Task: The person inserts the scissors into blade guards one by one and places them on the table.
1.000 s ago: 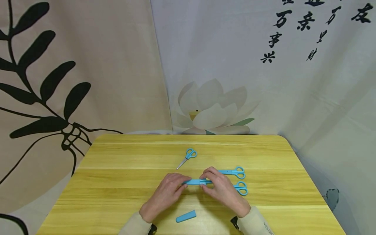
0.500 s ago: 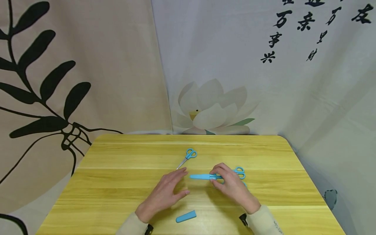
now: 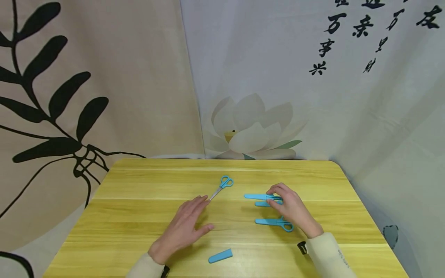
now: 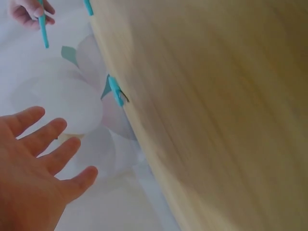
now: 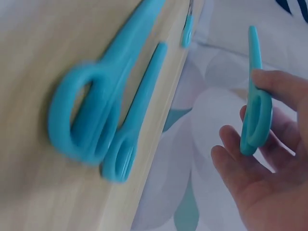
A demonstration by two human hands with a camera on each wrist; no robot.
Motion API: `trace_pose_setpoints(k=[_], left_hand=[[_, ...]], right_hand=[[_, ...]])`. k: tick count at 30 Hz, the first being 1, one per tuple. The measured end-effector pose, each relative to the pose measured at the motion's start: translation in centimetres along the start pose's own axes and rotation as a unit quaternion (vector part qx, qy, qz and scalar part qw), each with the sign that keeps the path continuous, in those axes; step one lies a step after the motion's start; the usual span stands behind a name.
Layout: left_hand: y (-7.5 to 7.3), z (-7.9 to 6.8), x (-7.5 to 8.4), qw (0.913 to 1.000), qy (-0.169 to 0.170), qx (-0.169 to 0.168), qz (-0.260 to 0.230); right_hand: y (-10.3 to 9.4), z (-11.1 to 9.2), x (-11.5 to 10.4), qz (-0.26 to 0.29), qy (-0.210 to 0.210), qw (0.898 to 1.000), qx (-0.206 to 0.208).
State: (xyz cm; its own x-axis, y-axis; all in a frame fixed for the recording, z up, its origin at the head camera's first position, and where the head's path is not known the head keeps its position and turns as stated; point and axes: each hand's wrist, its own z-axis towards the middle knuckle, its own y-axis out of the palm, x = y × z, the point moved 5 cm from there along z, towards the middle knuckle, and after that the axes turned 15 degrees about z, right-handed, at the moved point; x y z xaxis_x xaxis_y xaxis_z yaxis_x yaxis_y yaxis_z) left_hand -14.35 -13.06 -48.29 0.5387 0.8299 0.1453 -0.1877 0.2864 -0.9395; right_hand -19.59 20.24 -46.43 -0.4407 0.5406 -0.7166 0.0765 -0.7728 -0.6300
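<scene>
My right hand pinches a pair of blue scissors by the handle, thumb against fingers. A blue sheath covers its blades, which point left. The right wrist view shows these scissors held off the table. Close by lie two more sheathed scissors: one pair just below the held one, partly hidden by my fingers, the other nearer me. My left hand hovers with fingers extended and holds nothing. Beyond its fingertips are scissors with bare metal blades. A loose blue sheath rests nearer the front.
All this is on a light wooden table. Behind it hangs a pale curtain with printed leaves, a lotus and black characters.
Both hands held the sheathed scissors together; the left hand has let go and drawn back leftward. My right hand has carried them right and farther back, uncovering the nearer pair.
</scene>
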Motion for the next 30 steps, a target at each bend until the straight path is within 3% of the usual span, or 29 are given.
trace_pose_setpoints(k=[10, 17, 23, 30], left_hand=[[-0.4, -1.0, -1.2, 0.9993, -0.020, -0.021, 0.025], [-0.7, -1.5, -1.9, 0.9990, -0.024, -0.017, 0.033], [-1.0, -1.9, -2.3, 0.9990, -0.024, -0.008, 0.038], [-1.1, -2.3, -2.5, 0.9991, -0.024, -0.002, 0.034]], right_hand=[[-1.8, 1.5, 3.1, 0.008, 0.025, 1.000, -0.014], [-2.4, 2.9, 5.0, 0.014, 0.048, 0.998, -0.027], [-2.2, 3.9, 6.9, 0.020, 0.075, 0.996, -0.047], [-1.3, 4.6, 8.5, 0.022, 0.078, 0.994, -0.073]])
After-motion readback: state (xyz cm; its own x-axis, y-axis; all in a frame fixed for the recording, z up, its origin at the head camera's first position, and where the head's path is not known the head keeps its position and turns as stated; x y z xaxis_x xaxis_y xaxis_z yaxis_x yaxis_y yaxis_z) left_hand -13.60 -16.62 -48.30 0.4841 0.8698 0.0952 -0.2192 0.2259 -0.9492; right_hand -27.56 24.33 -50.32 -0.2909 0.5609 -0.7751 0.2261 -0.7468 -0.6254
